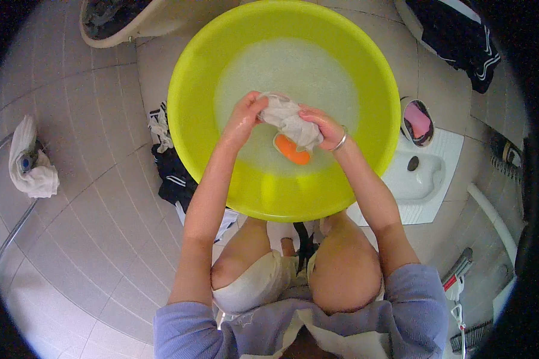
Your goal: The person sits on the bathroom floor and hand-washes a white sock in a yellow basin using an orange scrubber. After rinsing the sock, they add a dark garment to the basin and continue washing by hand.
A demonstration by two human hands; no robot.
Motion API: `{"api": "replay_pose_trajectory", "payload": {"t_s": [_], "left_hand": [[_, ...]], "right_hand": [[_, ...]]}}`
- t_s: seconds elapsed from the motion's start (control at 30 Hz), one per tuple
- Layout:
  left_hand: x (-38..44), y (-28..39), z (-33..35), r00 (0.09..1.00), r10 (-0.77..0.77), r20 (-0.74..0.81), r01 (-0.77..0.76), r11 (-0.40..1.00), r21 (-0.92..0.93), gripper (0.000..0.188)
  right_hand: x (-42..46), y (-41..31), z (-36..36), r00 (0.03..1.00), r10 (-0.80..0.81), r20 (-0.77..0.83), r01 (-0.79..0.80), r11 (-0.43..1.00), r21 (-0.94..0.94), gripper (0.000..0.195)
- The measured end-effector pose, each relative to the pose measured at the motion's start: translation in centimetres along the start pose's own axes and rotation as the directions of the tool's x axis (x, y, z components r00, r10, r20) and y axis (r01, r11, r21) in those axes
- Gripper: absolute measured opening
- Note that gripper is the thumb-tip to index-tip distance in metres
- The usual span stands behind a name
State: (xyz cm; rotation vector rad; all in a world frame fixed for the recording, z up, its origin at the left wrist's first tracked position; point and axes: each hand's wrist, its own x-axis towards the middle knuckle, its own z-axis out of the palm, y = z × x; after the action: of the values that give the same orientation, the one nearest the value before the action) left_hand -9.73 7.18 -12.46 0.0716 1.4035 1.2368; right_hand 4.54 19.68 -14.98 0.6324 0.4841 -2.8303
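Note:
A large yellow-green plastic basin [197, 89] stands in front of me with cloudy water in it. Above the water, my left hand [247, 114] grips one end of a wet, bunched whitish cloth [284, 116]. The cloth's other end is held in my right hand [325, 128], which has a silver bangle at the wrist. Just below the cloth is an orange object with a pale rim [293, 150], perhaps a scrubbing brush; its underside is hidden. Some fingertips are hidden by the cloth.
Dark and white clothes [175, 179] lie on the floor by the basin's left side. A white squat toilet [415, 179] is at the right, with a small container holding something pink [417, 120] above it. Dark clothing [462, 45] hangs over a container at the upper right. Brushes [471, 336] stand at the lower right.

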Motion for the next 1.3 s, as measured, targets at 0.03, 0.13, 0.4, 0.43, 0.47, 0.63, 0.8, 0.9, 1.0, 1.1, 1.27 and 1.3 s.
{"api": "replay_pose_trajectory", "payload": {"t_s": [0.03, 0.13, 0.4, 0.43, 0.47, 0.63, 0.8, 0.9, 1.0, 1.1, 1.27, 1.3], "left_hand": [[-0.1, 0.4, -0.1, 0.999, 0.049, -0.003, -0.049, 0.994, -0.097, 0.026], [0.0, 0.5, -0.7, 0.988, 0.110, -0.110, -0.135, 0.959, -0.250, 0.028], [0.1, 0.2, -4.3, 0.917, -0.089, -0.389, -0.202, 0.736, -0.646, 0.028], [-0.2, 0.3, -4.2, 0.937, -0.070, -0.343, -0.195, 0.710, -0.677, 0.026], [-0.5, 0.5, -4.0, 0.954, -0.048, -0.297, -0.185, 0.683, -0.706, 0.024], [-1.8, 3.0, -3.0, 0.887, 0.289, -0.361, -0.401, 0.868, -0.291, 0.032], [-2.1, 0.7, -1.5, 0.931, 0.260, -0.256, -0.207, 0.954, 0.216, 0.044], [-1.4, -2.6, 1.0, 0.970, 0.181, -0.164, -0.138, 0.960, 0.245, 0.045], [-1.3, -3.8, 3.4, 0.998, 0.054, -0.021, -0.044, 0.941, 0.336, 0.034], [-0.9, -4.3, 3.0, 0.998, 0.025, -0.065, 0.010, 0.878, 0.479, 0.027], [-0.7, -4.1, 0.0, 0.948, 0.163, -0.274, -0.151, 0.986, 0.067, 0.018], [-0.9, -3.3, 0.3, 0.947, 0.128, -0.293, -0.170, 0.978, -0.122, 0.018]], "right_hand": [[-0.3, -0.4, 0.1, 1.000, -0.008, -0.012, 0.008, 1.000, -0.018, 0.036], [-0.4, -0.6, -0.3, 1.000, -0.013, -0.026, 0.012, 1.000, -0.007, 0.037], [0.3, -0.5, -0.9, 0.997, 0.008, -0.082, -0.012, 0.998, -0.057, 0.035], [0.5, -0.4, -0.9, 0.997, -0.007, -0.077, 0.004, 0.999, -0.035, 0.035], [0.6, -0.3, -1.0, 0.997, -0.021, -0.072, 0.020, 1.000, -0.013, 0.035], [0.0, 0.1, -3.7, 0.988, -0.147, -0.044, 0.153, 0.956, 0.249, 0.038], [-1.1, 0.1, -2.9, 0.975, -0.217, -0.053, 0.207, 0.785, 0.584, 0.038], [-0.9, 0.3, -0.9, 0.954, -0.277, -0.117, 0.286, 0.719, 0.634, 0.038], [-0.5, 0.2, 0.3, 0.945, -0.318, -0.075, 0.293, 0.727, 0.621, 0.037], [-0.2, -0.1, 0.7, 0.939, -0.334, -0.085, 0.308, 0.703, 0.641, 0.033], [-0.8, -1.6, -1.5, 0.801, -0.439, -0.407, 0.587, 0.708, 0.391, 0.022], [-0.8, -1.6, -3.5, 0.734, -0.459, -0.501, 0.639, 0.717, 0.279, 0.023]]}}
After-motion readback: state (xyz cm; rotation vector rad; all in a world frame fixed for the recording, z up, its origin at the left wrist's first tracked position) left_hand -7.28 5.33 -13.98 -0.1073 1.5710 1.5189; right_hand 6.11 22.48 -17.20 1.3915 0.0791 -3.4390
